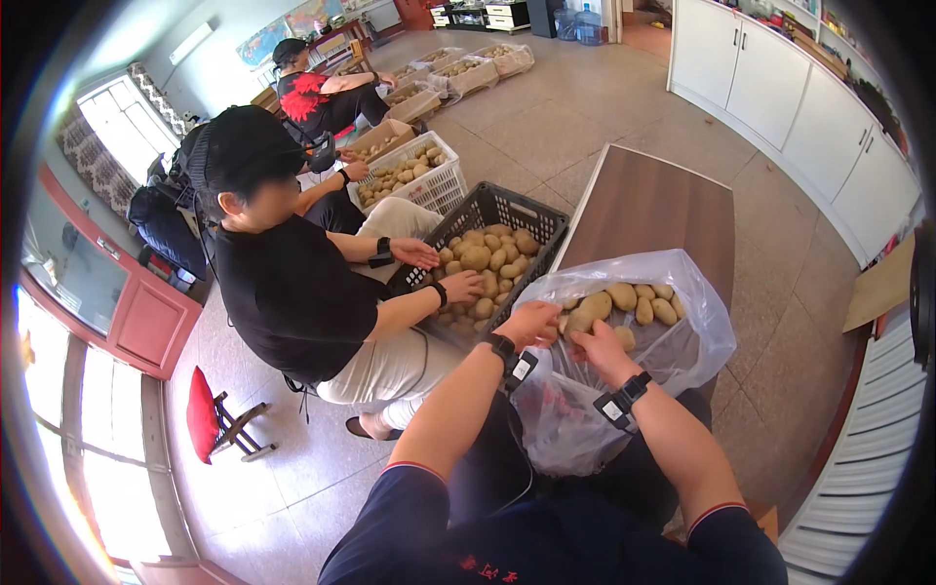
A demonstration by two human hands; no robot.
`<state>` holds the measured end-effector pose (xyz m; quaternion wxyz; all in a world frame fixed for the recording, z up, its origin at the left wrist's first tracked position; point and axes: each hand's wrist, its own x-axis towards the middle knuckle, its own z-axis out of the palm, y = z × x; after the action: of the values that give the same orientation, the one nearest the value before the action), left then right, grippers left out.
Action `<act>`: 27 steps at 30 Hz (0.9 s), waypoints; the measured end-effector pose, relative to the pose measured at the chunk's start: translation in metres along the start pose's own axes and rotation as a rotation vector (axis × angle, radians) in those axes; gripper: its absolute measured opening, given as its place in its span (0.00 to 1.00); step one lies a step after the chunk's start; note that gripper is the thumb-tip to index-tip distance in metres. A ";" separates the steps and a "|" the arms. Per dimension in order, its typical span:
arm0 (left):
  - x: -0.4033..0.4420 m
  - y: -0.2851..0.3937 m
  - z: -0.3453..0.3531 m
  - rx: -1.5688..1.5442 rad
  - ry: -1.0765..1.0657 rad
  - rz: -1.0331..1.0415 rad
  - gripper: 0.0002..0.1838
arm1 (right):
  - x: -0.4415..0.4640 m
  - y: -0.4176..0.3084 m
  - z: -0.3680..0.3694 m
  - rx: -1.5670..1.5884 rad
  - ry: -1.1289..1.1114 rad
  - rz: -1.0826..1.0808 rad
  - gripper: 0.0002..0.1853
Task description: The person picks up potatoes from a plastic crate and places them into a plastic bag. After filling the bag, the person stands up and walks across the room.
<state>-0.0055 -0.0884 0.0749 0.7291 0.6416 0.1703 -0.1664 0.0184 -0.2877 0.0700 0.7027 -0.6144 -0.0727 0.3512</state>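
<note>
A large potato (589, 311) is between my two hands over the clear plastic bag (704, 322). My left hand (532, 325) has its fingers curled against the potato's left side, at the bag's near left rim. On the near side, my right hand (603, 353) pinches the same potato, its fingertips partly hidden. Several more potatoes (665, 311) lie inside the open bag, just beyond my hands. The bag's loose front hangs down toward my lap. Both my wrists wear black bands with small white-labelled devices.
At left, a seated person (283, 244) reaches into a black crate (551, 222) of potatoes. A brown tabletop (663, 210) lies beyond the bag. Farther off are a white crate (444, 185), boxes of potatoes and another person (317, 97). A red folding stool (203, 414) stands on the floor.
</note>
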 end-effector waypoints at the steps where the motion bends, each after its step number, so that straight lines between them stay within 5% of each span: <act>1: -0.001 0.001 0.002 0.018 -0.029 0.002 0.21 | 0.000 -0.006 0.006 0.000 0.000 0.000 0.15; 4: -0.003 0.003 0.004 0.041 -0.124 0.048 0.21 | 0.004 -0.010 0.012 0.073 -0.104 -0.046 0.15; 6: -0.006 0.009 0.004 0.046 -0.190 0.095 0.21 | 0.013 -0.004 0.017 -0.319 0.071 -0.283 0.14; 9: -0.012 0.019 -0.002 0.031 -0.289 -0.004 0.18 | 0.008 -0.011 0.020 -0.406 0.098 -0.316 0.13; 12: -0.009 0.013 -0.010 0.203 -0.151 0.066 0.20 | 0.016 0.002 0.008 -0.590 0.167 -0.380 0.15; 14: 0.004 -0.005 -0.024 0.193 -0.122 0.365 0.21 | 0.009 0.004 -0.001 -0.699 0.194 -0.404 0.16; 17: -0.005 0.009 -0.022 -0.063 0.179 0.243 0.21 | 0.005 0.020 -0.023 -0.857 0.278 -0.447 0.18; 22: 0.033 -0.031 -0.080 -0.488 0.330 0.160 0.20 | 0.006 0.052 -0.073 -1.043 0.403 -0.478 0.19; 24: 0.087 -0.106 -0.153 -0.023 0.277 0.563 0.20 | -0.005 0.048 -0.078 -1.085 0.441 -0.433 0.20; 26: 0.018 -0.030 -0.097 -0.564 0.450 0.009 0.20 | -0.012 0.046 -0.081 -1.069 0.467 -0.382 0.20; 27: 0.017 -0.031 -0.098 -0.574 0.474 -0.018 0.20 | -0.014 0.046 -0.081 -1.046 0.465 -0.371 0.20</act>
<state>-0.0079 0.0049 0.0276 0.8182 0.4303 0.3797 0.0347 0.0330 -0.3617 0.0140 0.3542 -0.9164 -0.1862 -0.0030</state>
